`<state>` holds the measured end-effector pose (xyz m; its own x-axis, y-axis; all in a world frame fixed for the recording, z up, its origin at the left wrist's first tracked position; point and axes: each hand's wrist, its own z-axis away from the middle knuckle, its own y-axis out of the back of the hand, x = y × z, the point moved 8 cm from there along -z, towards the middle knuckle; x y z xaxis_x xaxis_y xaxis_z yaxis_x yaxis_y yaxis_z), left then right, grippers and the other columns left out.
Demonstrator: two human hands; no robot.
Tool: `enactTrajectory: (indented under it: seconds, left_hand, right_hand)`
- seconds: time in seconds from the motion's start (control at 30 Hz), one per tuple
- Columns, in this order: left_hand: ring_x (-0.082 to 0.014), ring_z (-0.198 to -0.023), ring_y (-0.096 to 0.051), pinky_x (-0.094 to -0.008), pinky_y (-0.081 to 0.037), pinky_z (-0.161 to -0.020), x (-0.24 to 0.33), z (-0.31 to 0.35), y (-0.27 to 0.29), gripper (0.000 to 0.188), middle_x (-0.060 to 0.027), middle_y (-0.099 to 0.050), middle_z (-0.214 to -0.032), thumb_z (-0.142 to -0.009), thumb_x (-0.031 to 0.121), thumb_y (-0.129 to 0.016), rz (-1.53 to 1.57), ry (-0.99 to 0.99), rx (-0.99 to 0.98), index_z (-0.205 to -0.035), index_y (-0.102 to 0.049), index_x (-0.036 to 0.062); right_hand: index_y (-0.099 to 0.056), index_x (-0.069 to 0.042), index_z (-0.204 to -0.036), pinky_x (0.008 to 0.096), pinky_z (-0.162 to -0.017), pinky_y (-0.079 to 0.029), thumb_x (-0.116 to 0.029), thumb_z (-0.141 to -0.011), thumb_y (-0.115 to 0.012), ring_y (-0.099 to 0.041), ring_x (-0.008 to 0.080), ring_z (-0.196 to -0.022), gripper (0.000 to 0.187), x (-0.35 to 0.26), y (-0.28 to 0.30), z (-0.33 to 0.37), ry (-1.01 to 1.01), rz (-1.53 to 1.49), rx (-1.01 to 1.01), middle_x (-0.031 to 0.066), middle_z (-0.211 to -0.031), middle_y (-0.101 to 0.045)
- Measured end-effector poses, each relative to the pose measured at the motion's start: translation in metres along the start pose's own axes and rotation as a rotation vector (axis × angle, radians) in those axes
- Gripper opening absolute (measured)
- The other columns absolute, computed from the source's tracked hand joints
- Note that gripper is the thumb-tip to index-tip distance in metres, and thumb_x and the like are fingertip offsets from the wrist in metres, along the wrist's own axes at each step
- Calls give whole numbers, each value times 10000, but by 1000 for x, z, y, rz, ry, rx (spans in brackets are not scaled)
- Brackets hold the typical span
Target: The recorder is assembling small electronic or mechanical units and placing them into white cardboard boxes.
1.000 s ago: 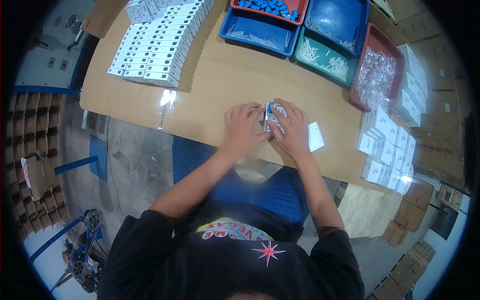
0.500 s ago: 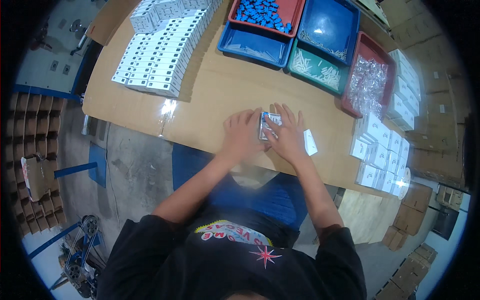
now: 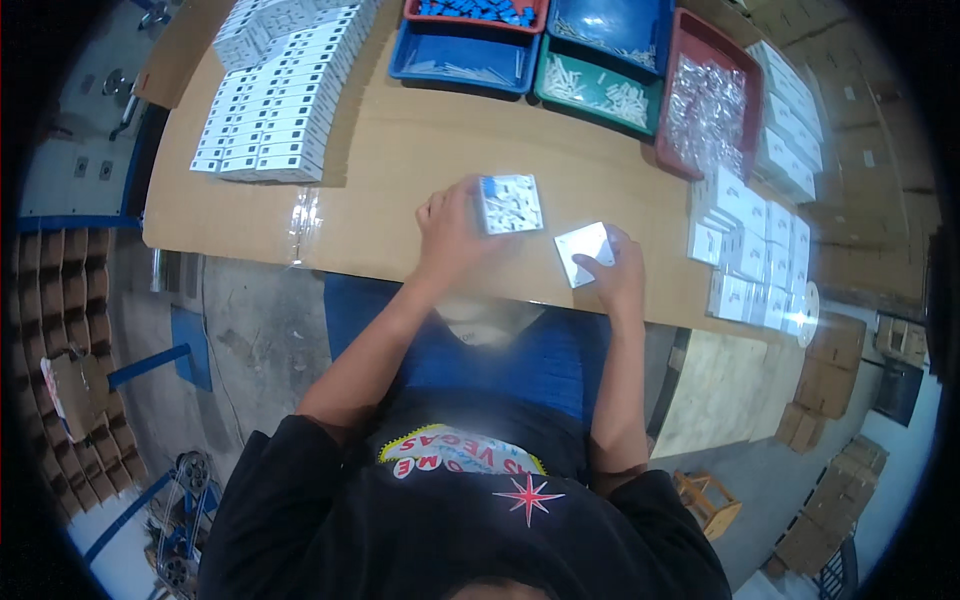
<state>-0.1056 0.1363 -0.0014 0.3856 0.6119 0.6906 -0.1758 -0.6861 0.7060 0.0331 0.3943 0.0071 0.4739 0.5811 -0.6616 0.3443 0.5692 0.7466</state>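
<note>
My left hand (image 3: 447, 225) is closed on the left side of a small square white box (image 3: 488, 228) above the brown table. The box is open at the top and packed with small white pieces and some blue ones. To its right, my right hand (image 3: 622, 268) grips a flat white square panel (image 3: 583, 250), the thumb on its face and the fingers behind its right edge. The panel is tilted and apart from the box. Part of my left fingers is hidden by the box and blurred.
Trays stand along the far side: a blue one (image 3: 460, 82), a green one (image 3: 560, 98) with white plugs, and a red one (image 3: 672, 150) with clear bags. White boxes are stacked at left (image 3: 265, 110) and right (image 3: 750, 250). The table's front edge (image 3: 400, 283) runs before me.
My right hand has left the box's contents and taken hold of the white panel beside it. My left hand keeps hold of the box. The whole view has shifted.
</note>
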Motion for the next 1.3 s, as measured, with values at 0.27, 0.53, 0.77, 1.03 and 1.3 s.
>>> enactTrajectory:
  seconds: [0.27, 0.53, 0.77, 1.03, 1.3]
  left_hand:
    - [-329, -1311, -575, -445, -515, -1075, -4, 24, -4, 939, -176, -464, -1466, -872, -138, -601, 1173, 335, -192, -1549, -30, 172]
    - [-362, -1349, -547, -519, -517, -1098, 16, 44, 11, 979, -200, -370, -1561, -892, -149, -524, 1403, 406, -291, -1576, 20, 291]
    - [-362, -1315, -583, -557, -528, -1073, 30, 49, 3, 597, -206, -509, -1470, -996, 23, -519, 1505, 411, -406, -1538, -275, 77]
    - [-291, -1311, -594, -502, -504, -1093, 52, 57, -2, 523, -153, -519, -1491, -1102, 410, -383, 1616, 646, -403, -1518, -380, 93]
    - [-259, -1398, -502, -448, -430, -1160, 59, 54, 4, 550, -111, -467, -1542, -1125, 443, -315, 1673, 575, -383, -1597, -304, 160]
  right_hand:
    - [-679, -14, -1128, 290, -803, -542, -163, -968, -714, -682, 139, -933, 222, -2, -14, 8, -301, -944, -238, 48, -1023, -717]
    - [-542, -7, -1332, 449, -845, -633, -211, -1011, -628, -706, 262, -1082, 390, -60, -18, 32, -409, -1221, -405, 134, -1191, -677]
    - [-501, 2, -1360, 511, -967, -593, -432, -1074, -476, -650, 333, -1210, 520, -91, -13, 35, -253, -1520, -517, 203, -1336, -617]
    - [-479, -49, -1398, 468, -1189, -365, -226, -880, -764, -411, 330, -1477, 617, -128, -12, 56, 349, -1109, -441, 235, -1591, -404]
    - [-498, -80, -1468, 473, -1210, -337, -125, -703, -873, -328, 400, -1516, 853, -157, -17, 70, 595, -302, -265, 208, -1640, -325]
